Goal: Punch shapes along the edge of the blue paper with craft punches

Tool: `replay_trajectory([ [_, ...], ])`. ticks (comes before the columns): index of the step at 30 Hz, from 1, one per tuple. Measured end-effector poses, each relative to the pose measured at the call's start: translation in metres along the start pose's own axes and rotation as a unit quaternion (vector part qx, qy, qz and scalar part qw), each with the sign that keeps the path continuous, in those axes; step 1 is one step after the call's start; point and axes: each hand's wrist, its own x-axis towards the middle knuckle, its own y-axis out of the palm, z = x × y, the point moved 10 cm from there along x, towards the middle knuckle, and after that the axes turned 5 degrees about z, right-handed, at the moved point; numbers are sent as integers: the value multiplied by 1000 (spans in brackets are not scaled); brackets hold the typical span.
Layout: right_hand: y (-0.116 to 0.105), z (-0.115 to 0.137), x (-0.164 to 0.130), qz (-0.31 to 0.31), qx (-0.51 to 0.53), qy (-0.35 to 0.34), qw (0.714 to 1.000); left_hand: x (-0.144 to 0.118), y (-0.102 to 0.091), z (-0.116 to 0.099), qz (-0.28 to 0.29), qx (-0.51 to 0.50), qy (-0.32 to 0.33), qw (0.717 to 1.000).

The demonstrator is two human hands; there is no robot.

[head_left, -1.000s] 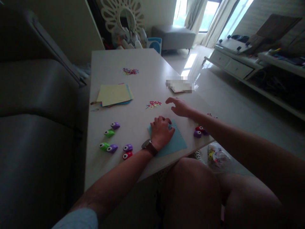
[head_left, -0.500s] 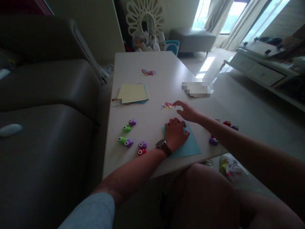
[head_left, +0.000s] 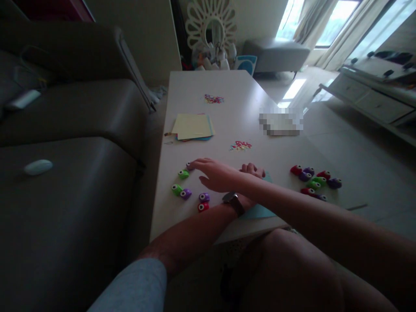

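Observation:
My left hand (head_left: 252,170) lies on a light blue sheet of paper (head_left: 260,212), its fingers partly showing beyond my right forearm, which hides the rest. My right hand (head_left: 214,174) crosses over the left arm with fingers stretched out, fingertips at a small purple craft punch (head_left: 189,165) that they partly cover. Whether they touch it, I cannot tell. Close by stand a green punch (head_left: 183,174), another green punch (head_left: 176,189) beside a purple one (head_left: 185,194), and a purple punch (head_left: 204,197) with a red one (head_left: 203,206) in front.
Several more punches (head_left: 314,184) cluster at the table's right side. A stack of coloured paper (head_left: 193,126) lies on the left. Small bright paper bits form one pile (head_left: 241,146) mid-table and another (head_left: 213,99) farther back. A blurred-out pale item (head_left: 281,122) sits near the right edge.
My right hand has swung left from the nearer pile of paper bits to the purple punch, crossing over my left arm. My left hand stays on the blue paper. The view has shifted slightly.

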Motion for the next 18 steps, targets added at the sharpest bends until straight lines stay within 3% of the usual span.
replay_trajectory([
  [3,27,18,17,42,-23,-57,997,3,1,-1,12,-24,4,1000],
  [6,42,19,22,56,-43,-70,995,5,2,0,41,-31,-18,999],
  [9,39,17,18,40,-48,-66,996,4,1,-1,49,-36,-24,998],
  [18,25,-7,3,8,-64,36,997,3,-4,-3,24,-35,-14,999],
])
